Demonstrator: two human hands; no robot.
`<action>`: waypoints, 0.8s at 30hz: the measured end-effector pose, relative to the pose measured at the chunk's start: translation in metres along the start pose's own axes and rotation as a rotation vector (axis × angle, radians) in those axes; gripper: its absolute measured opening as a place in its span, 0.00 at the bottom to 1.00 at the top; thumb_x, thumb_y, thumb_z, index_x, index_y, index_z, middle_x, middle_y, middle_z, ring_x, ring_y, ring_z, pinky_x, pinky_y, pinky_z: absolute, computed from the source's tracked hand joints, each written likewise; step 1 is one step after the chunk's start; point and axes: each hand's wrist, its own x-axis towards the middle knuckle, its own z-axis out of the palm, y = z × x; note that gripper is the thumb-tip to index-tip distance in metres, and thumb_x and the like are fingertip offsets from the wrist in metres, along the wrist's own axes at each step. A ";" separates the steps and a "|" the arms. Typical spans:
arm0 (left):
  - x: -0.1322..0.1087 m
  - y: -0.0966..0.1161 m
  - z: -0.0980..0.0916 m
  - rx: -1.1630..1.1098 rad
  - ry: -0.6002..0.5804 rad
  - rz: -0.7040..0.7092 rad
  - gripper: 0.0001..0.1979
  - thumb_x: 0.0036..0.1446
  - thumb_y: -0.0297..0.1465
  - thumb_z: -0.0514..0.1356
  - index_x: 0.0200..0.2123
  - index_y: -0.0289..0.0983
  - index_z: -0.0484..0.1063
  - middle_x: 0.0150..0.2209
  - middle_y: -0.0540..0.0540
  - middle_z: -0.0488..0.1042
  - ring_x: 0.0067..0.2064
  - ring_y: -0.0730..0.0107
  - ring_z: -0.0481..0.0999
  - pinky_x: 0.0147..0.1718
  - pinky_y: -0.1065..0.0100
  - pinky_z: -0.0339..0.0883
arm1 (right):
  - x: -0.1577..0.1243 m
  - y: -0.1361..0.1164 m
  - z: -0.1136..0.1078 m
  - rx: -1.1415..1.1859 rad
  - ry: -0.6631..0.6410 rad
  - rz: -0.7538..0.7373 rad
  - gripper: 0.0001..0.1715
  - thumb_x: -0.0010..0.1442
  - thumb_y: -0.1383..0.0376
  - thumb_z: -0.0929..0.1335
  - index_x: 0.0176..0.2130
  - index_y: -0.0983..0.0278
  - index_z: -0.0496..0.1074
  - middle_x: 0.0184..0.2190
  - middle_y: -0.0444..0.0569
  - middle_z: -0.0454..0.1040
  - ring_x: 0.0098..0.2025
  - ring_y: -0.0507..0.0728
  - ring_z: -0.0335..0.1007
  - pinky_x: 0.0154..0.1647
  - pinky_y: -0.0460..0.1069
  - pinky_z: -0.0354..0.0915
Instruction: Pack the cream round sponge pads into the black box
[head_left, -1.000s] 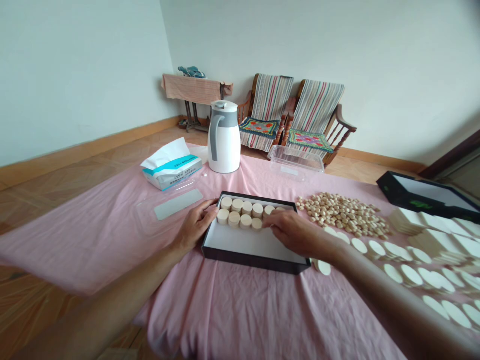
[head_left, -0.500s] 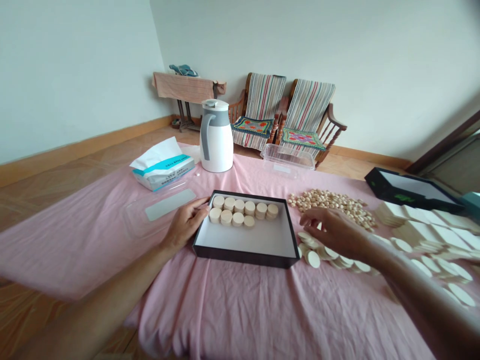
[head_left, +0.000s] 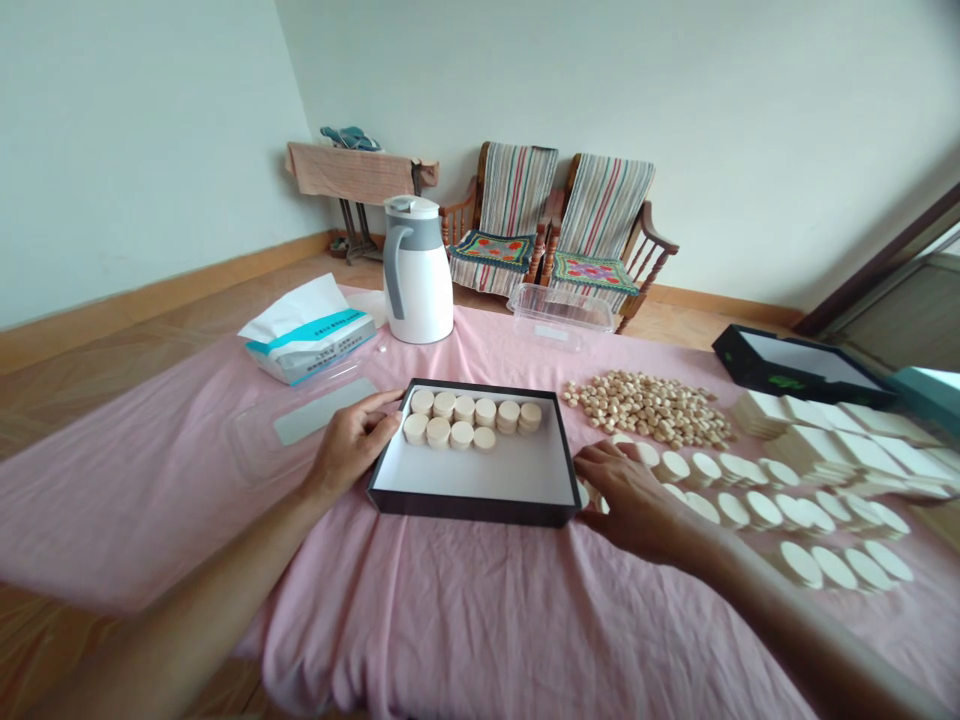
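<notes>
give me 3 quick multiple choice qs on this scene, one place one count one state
1. Where is the left hand?
A against the left wall of the black box
B on the box's white floor
C on the floorboards

2. How many stacks of round discs stand in the box?
A six
B fifteen
C ten

3. What state is the tissue pack in?
A sealed shut
B open, tissue sticking up
C crushed flat

1 A: the fingers curl at the box's outer left side.
2 C: six stand behind, four in front.
3 B: white tissue rises from its top.

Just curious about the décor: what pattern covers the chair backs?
The chair covers show vertical multicoloured stripes, clearest in the head view.
</notes>
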 end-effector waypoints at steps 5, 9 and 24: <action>0.000 -0.001 0.000 0.000 -0.001 -0.003 0.30 0.53 0.42 0.54 0.53 0.26 0.67 0.17 0.52 0.68 0.18 0.74 0.61 0.16 0.75 0.51 | 0.005 0.002 0.003 -0.027 0.017 0.010 0.07 0.52 0.70 0.67 0.35 0.64 0.70 0.35 0.50 0.72 0.42 0.59 0.63 0.45 0.53 0.52; 0.001 -0.001 0.000 -0.009 -0.008 -0.005 0.30 0.53 0.42 0.54 0.53 0.26 0.67 0.18 0.51 0.69 0.19 0.74 0.62 0.17 0.75 0.52 | 0.006 0.001 0.005 -0.070 0.019 0.005 0.08 0.50 0.71 0.67 0.34 0.64 0.69 0.35 0.51 0.71 0.40 0.58 0.62 0.43 0.53 0.52; 0.000 -0.002 0.002 -0.067 -0.018 -0.001 0.28 0.54 0.41 0.54 0.53 0.27 0.66 0.17 0.52 0.69 0.19 0.74 0.63 0.16 0.76 0.52 | 0.011 0.006 -0.046 0.012 0.210 0.003 0.07 0.54 0.66 0.64 0.36 0.63 0.70 0.34 0.48 0.70 0.36 0.54 0.65 0.38 0.48 0.56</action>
